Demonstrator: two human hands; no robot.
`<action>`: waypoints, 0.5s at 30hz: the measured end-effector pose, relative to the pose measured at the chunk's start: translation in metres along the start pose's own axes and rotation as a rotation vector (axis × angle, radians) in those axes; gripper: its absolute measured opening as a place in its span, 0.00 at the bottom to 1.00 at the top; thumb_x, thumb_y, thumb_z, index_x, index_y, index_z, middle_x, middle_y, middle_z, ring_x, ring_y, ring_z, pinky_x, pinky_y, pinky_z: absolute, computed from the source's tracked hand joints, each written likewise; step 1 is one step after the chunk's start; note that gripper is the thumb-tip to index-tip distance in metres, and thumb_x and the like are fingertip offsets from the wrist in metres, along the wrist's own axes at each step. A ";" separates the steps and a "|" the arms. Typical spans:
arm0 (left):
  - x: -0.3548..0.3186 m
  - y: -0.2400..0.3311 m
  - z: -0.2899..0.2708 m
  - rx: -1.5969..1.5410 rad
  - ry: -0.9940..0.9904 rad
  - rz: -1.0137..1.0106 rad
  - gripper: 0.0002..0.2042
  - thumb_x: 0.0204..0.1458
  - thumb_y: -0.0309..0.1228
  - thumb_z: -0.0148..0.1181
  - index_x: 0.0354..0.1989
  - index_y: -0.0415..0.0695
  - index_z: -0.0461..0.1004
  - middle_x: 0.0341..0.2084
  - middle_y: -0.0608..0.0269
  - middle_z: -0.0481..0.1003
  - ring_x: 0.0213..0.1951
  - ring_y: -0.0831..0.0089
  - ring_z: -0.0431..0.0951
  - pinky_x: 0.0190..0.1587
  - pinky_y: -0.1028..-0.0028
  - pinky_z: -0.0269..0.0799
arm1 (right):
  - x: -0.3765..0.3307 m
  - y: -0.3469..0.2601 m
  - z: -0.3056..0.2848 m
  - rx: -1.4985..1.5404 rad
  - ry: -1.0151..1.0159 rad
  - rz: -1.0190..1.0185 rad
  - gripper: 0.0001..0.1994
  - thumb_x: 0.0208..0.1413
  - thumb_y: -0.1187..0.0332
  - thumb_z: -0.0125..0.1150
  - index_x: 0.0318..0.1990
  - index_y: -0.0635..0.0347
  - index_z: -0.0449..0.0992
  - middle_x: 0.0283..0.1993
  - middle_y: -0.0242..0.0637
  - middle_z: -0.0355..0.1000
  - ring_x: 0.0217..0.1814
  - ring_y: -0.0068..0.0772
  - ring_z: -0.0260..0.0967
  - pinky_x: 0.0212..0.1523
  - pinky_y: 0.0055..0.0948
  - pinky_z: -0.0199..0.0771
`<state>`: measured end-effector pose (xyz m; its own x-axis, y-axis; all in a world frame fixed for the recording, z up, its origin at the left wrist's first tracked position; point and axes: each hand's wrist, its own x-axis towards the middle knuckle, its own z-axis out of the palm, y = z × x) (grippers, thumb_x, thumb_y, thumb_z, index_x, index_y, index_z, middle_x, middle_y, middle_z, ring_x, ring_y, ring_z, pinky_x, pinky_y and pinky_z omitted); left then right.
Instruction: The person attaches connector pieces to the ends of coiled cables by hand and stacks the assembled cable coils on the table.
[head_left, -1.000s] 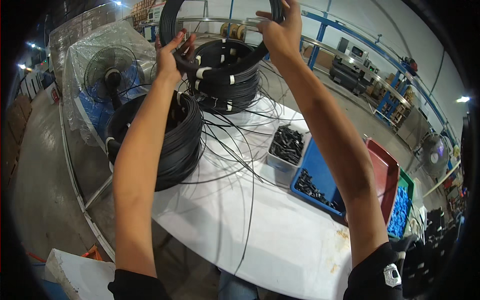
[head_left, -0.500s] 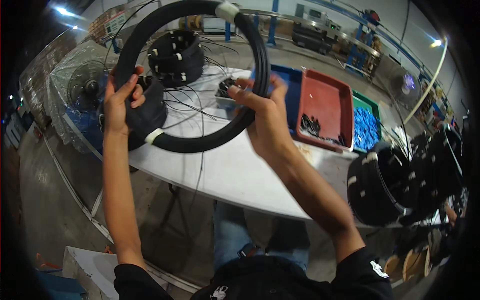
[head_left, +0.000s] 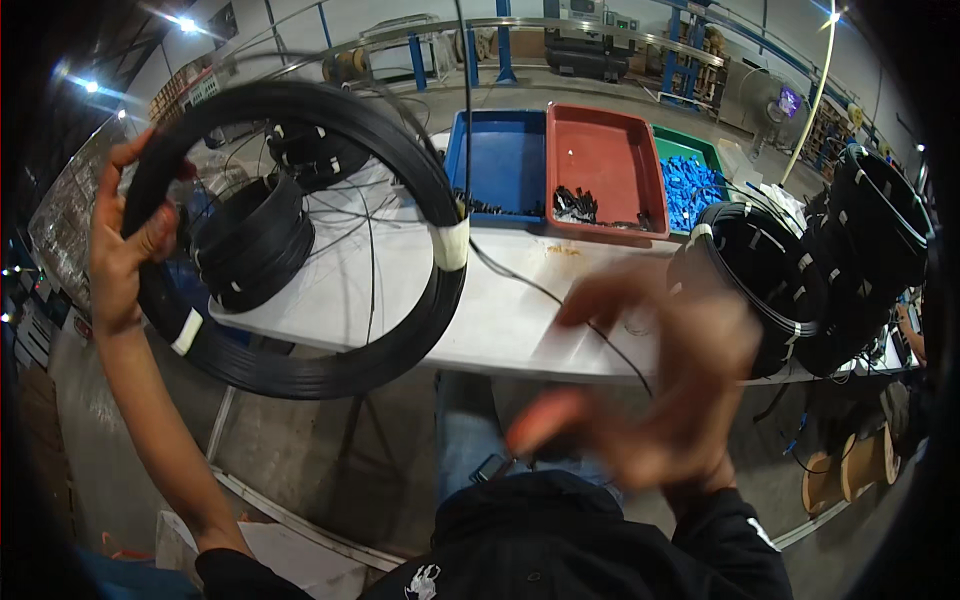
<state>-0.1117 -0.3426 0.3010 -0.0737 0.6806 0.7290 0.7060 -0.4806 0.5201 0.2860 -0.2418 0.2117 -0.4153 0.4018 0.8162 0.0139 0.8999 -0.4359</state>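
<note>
1. The right hand [head_left: 655, 385], at about five o'clock, is blurred; its fingers look spread and hold nothing.
2. The left hand [head_left: 125, 245], at nine o'clock, has its fingers closed round the black wire coil [head_left: 400, 330], lifting it clear of the white table [head_left: 500, 320].
3. Beyond, at twelve, the blue tray [head_left: 500, 160], the red tray [head_left: 605, 160] and a green tray [head_left: 675, 150] keep small parts sorted.

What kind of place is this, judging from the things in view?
Probably a factory or workshop floor. The left hand holds up a taped coil of black wire; more black coils stand on the white workbench, beside a blue tray and a red tray of small parts.
</note>
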 end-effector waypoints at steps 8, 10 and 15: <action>0.013 -0.002 0.021 -0.327 -0.067 0.122 0.35 0.54 0.40 0.68 0.67 0.43 0.59 0.51 0.48 0.75 0.22 0.88 0.65 0.23 0.88 0.59 | 0.156 0.005 0.006 0.394 -0.527 0.117 0.59 0.32 0.40 0.81 0.65 0.73 0.59 0.56 0.60 0.69 0.59 0.53 0.69 0.60 0.45 0.70; 0.013 -0.009 0.022 -0.352 -0.058 0.114 0.36 0.53 0.41 0.68 0.67 0.43 0.59 0.52 0.48 0.74 0.22 0.88 0.65 0.23 0.88 0.59 | 0.176 -0.009 0.004 0.503 -0.736 0.078 0.44 0.34 0.45 0.82 0.53 0.70 0.72 0.41 0.49 0.76 0.43 0.42 0.75 0.45 0.40 0.77; 0.032 -0.020 0.036 -0.325 0.003 0.160 0.36 0.54 0.42 0.67 0.67 0.44 0.57 0.52 0.47 0.75 0.23 0.88 0.65 0.23 0.89 0.59 | 0.253 0.022 0.058 0.179 -0.648 0.277 0.19 0.41 0.60 0.81 0.32 0.66 0.81 0.27 0.41 0.78 0.27 0.29 0.76 0.28 0.26 0.78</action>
<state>-0.1027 -0.2913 0.2978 0.0172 0.5815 0.8134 0.4479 -0.7318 0.5137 0.1285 -0.1307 0.3868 -0.8744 0.3793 0.3026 0.0702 0.7160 -0.6946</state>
